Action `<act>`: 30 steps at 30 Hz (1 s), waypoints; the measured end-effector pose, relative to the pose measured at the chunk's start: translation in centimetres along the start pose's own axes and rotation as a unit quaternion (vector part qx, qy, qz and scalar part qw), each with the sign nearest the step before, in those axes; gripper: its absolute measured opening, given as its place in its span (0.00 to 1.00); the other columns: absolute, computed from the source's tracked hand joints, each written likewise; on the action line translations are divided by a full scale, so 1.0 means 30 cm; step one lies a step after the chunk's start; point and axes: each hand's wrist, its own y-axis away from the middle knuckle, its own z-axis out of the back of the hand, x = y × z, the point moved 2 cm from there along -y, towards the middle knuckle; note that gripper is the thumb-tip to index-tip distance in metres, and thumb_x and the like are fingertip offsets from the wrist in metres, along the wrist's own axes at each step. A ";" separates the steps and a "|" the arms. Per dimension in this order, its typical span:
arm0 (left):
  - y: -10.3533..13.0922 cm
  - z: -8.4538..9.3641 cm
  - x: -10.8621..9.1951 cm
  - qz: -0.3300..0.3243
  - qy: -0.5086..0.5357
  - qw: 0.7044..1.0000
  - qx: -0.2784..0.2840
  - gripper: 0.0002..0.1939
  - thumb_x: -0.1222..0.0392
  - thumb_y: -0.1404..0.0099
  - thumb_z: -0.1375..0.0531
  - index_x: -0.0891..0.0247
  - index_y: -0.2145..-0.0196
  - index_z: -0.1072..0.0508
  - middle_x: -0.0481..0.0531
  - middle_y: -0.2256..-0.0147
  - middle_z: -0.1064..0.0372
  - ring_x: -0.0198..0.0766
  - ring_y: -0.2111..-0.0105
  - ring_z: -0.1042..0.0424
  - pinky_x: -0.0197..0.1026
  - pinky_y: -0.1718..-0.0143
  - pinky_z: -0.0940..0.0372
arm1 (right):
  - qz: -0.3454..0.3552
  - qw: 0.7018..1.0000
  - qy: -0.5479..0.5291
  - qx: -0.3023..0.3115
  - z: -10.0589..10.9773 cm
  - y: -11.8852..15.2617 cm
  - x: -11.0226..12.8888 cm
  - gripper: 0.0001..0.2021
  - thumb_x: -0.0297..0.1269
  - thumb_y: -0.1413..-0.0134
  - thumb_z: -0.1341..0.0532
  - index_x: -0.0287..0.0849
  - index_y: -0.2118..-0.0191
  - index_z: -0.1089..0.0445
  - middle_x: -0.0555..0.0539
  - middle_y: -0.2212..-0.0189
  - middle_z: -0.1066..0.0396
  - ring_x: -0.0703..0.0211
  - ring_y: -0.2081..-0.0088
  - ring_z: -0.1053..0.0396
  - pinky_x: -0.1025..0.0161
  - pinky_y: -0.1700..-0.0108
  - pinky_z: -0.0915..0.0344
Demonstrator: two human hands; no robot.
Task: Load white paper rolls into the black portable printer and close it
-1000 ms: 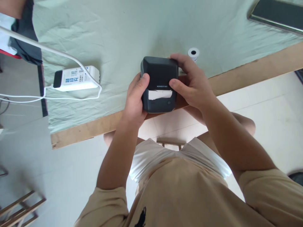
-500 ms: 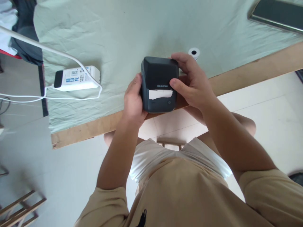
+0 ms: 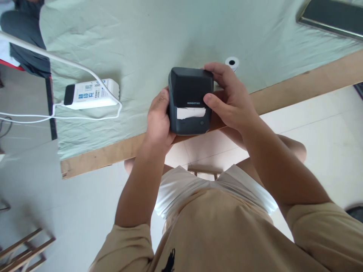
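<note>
A dark label printer (image 3: 192, 88) is held between my two hands over the front edge of the table. Torn white paper (image 3: 191, 113) sticks out of its slot. My left hand (image 3: 159, 120) grips the printer's left side, its fingers partly hidden underneath. On the right side, my right hand (image 3: 231, 96) holds it with the thumb on the front near the lettering and the fingers at the upper corner. Just beyond my right hand lies a small white paper roll (image 3: 232, 63) with a dark core.
A white power bank (image 3: 92, 94) with white cables (image 3: 85, 68) lies on the green cloth (image 3: 136, 34) at the left. At the upper right is a dark flat device (image 3: 333, 19). The wooden table edge (image 3: 102, 158) runs in front of me. Another person's dark clothing (image 3: 24, 34) shows at upper left.
The printer and my left hand have shifted very slightly to the left. The other person's clothing at the upper left has moved a little. My grip on the printer looks the same.
</note>
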 end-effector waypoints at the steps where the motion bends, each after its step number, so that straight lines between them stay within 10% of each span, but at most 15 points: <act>1: 0.000 0.000 -0.001 0.002 -0.003 1.000 0.003 0.23 0.38 0.21 0.40 0.58 0.64 0.20 0.50 0.61 0.18 0.46 0.51 0.16 0.44 0.45 0.22 | 0.002 1.000 -0.001 0.000 0.000 0.000 0.000 0.39 0.77 0.36 0.40 0.59 0.30 0.36 0.43 0.33 0.28 0.40 0.31 0.29 0.50 0.46 0.19; 9: -0.001 0.002 -0.005 0.000 -0.009 1.000 0.005 0.21 0.40 0.21 0.39 0.58 0.64 0.20 0.51 0.63 0.20 0.47 0.44 0.18 0.42 0.42 0.23 | -0.004 1.000 -0.004 0.001 0.004 -0.001 0.020 0.38 0.76 0.36 0.39 0.59 0.31 0.35 0.42 0.33 0.27 0.39 0.31 0.29 0.50 0.46 0.18; 20: -0.012 0.006 0.007 0.023 0.006 1.000 0.016 0.23 0.36 0.23 0.39 0.57 0.62 0.19 0.52 0.60 0.18 0.48 0.45 0.18 0.46 0.42 0.23 | -0.022 0.999 -0.015 -0.036 -0.005 0.029 -0.001 0.44 0.69 0.47 0.27 0.61 0.29 0.37 0.42 0.33 0.30 0.50 0.59 0.21 0.49 0.64 0.19; 26: -0.019 0.008 0.016 0.033 0.016 0.999 0.007 0.21 0.39 0.21 0.42 0.56 0.61 0.18 0.53 0.58 0.17 0.48 0.46 0.18 0.46 0.41 0.23 | -0.035 0.988 0.091 -0.122 0.040 0.000 0.148 0.35 0.78 0.42 0.36 0.60 0.40 0.30 0.46 0.62 0.28 0.41 0.57 0.22 0.40 0.52 0.18; 30: -0.025 0.017 0.026 0.068 0.018 0.998 -0.003 0.22 0.39 0.21 0.43 0.55 0.60 0.18 0.53 0.58 0.17 0.48 0.48 0.18 0.47 0.44 0.21 | -0.017 0.979 0.120 -0.161 0.075 -0.033 0.250 0.19 0.63 0.27 0.41 0.55 0.48 0.31 0.47 0.50 0.26 0.49 0.61 0.20 0.46 0.56 0.18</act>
